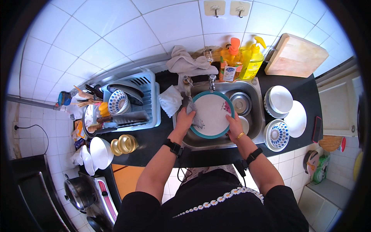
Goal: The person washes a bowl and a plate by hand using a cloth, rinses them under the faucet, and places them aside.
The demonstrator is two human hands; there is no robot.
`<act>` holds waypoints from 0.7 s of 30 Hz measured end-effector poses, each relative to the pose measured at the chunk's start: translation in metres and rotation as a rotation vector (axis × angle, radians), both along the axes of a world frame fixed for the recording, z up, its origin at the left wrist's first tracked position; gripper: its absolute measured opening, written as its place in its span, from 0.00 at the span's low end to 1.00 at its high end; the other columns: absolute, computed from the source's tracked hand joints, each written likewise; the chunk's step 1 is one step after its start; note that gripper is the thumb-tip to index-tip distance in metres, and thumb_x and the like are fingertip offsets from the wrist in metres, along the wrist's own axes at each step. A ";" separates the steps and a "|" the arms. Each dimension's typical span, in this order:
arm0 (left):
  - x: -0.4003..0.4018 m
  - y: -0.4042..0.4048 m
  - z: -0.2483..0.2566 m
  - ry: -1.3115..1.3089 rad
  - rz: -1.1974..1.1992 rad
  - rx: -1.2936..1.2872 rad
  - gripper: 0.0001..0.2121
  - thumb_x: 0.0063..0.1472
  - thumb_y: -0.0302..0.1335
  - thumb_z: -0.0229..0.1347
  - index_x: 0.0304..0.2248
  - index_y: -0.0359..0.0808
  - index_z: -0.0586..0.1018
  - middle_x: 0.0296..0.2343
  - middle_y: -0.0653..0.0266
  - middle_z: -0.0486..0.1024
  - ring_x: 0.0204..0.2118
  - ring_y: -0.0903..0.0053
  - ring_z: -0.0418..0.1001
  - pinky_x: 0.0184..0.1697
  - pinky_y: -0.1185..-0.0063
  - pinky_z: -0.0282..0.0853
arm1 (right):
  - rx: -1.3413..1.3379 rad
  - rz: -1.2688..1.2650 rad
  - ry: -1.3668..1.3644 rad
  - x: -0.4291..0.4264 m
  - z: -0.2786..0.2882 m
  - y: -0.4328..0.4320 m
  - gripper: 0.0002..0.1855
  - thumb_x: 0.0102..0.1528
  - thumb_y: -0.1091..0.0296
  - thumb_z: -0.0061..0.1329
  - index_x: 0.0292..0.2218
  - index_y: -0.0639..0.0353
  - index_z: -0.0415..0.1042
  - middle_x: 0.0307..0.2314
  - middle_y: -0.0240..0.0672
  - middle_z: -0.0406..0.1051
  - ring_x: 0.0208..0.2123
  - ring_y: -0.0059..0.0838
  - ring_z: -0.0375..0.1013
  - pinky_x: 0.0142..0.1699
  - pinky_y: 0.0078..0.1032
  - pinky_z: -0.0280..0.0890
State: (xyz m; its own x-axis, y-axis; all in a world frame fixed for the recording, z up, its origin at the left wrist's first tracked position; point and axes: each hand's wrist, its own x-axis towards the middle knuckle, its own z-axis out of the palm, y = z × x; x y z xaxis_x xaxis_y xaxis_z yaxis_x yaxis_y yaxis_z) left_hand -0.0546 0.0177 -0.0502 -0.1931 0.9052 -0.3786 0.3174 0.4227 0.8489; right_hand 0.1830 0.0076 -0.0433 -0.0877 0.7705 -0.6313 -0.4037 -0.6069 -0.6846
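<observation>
A round white plate with a teal rim [211, 114] is held over the stainless steel sink [256, 116], face up. My left hand [183, 120] presses a grey checked cloth [194, 113] against the plate's left side. On the opposite side, my right hand [235, 127] grips the rim beside a pink printed figure. Under the faucet [212, 81] the plate covers much of the basin. A metal strainer [241, 103] shows in the sink to the right of the plate. Partly hidden behind my right hand is a pale bowl [244, 124].
Left of the sink stands a light blue dish rack [156, 110] with bowls, pans and a cleaver [130, 117]. White bowls [281, 99], a patterned bowl [279, 134] and a white plate [297, 119] sit at right. Soap bottles [231, 63] and a cutting board [295, 56] stand behind.
</observation>
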 end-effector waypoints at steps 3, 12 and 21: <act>0.005 -0.019 -0.015 -0.182 0.162 -0.059 0.16 0.59 0.24 0.52 0.46 0.26 0.70 0.40 0.57 0.74 0.41 0.74 0.72 0.46 0.77 0.66 | 0.028 -0.020 0.001 -0.007 -0.009 0.000 0.22 0.60 0.72 0.40 0.55 0.49 0.58 0.44 0.35 0.69 0.43 0.31 0.71 0.43 0.30 0.71; -0.005 -0.020 -0.020 -0.154 0.167 0.073 0.16 0.58 0.21 0.51 0.46 0.26 0.70 0.40 0.58 0.74 0.41 0.74 0.72 0.47 0.78 0.65 | -0.061 0.116 0.030 -0.015 0.004 0.007 0.19 0.60 0.67 0.43 0.53 0.50 0.60 0.45 0.35 0.68 0.44 0.33 0.71 0.42 0.35 0.72; 0.005 -0.023 -0.004 -0.175 0.235 0.078 0.16 0.59 0.23 0.51 0.47 0.27 0.68 0.42 0.57 0.72 0.41 0.73 0.72 0.46 0.78 0.66 | -0.016 0.060 -0.115 -0.020 -0.017 0.017 0.18 0.63 0.59 0.39 0.53 0.49 0.61 0.41 0.32 0.70 0.36 0.27 0.73 0.32 0.31 0.71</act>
State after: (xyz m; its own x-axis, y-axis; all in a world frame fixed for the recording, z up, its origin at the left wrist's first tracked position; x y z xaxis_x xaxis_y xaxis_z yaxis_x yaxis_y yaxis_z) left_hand -0.0501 -0.0051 -0.0540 -0.3386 0.8713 -0.3553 0.0643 0.3982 0.9151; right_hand 0.1630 0.0241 -0.0599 -0.0597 0.7559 -0.6520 -0.2852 -0.6388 -0.7145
